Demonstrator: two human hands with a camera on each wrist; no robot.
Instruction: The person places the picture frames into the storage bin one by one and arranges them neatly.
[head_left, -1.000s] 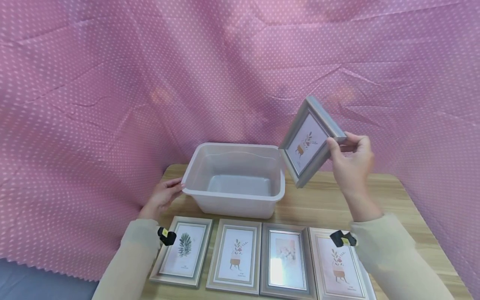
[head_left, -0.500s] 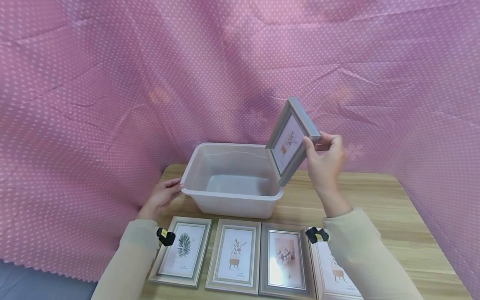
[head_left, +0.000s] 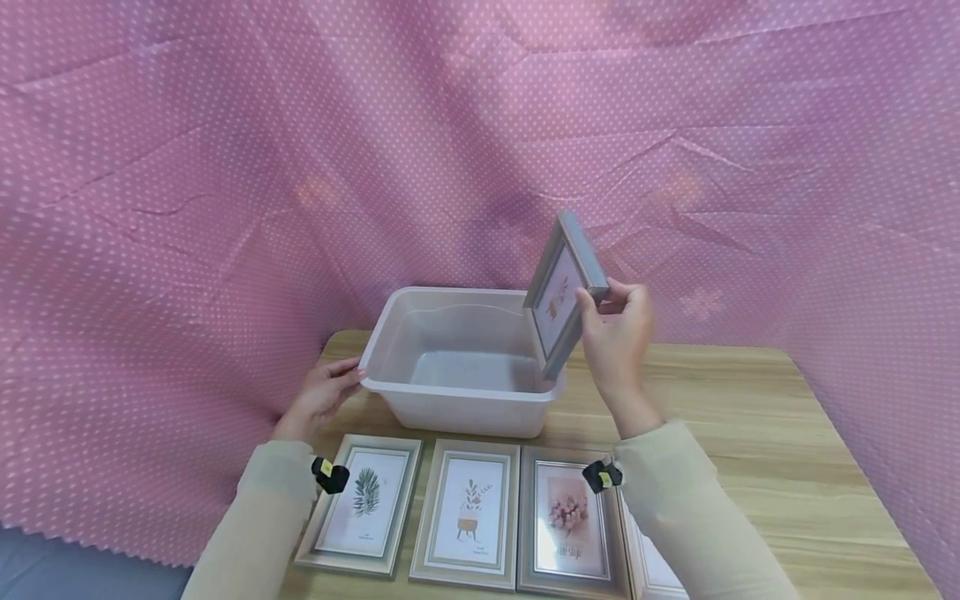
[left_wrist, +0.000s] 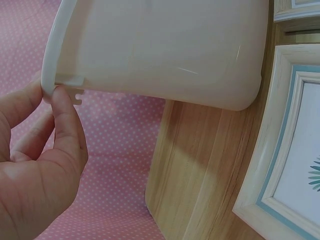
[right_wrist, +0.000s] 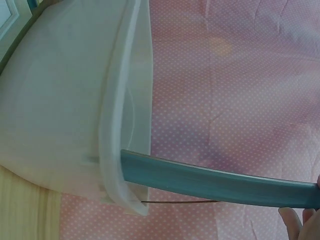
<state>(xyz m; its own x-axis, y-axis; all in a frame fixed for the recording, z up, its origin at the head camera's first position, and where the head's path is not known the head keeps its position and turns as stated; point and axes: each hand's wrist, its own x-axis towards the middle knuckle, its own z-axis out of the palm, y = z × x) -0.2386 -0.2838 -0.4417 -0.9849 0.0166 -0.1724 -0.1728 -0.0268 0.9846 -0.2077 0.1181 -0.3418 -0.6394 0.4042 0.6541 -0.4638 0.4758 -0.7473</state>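
left hand [head_left: 321, 394]: pinching bin [head_left: 465, 414] to its right by the rim | right hand [head_left: 618, 333]: gripping tilted picture frame [head_left: 558, 300], lower end inside bin, left of hand

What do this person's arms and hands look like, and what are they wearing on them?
The left hand and right hand wear no gloves. The left sleeve and right sleeve are long, plain and pale beige. At each cuff sits a small black gadget, left gadget and right gadget, each with a yellow patch. I see no cables.
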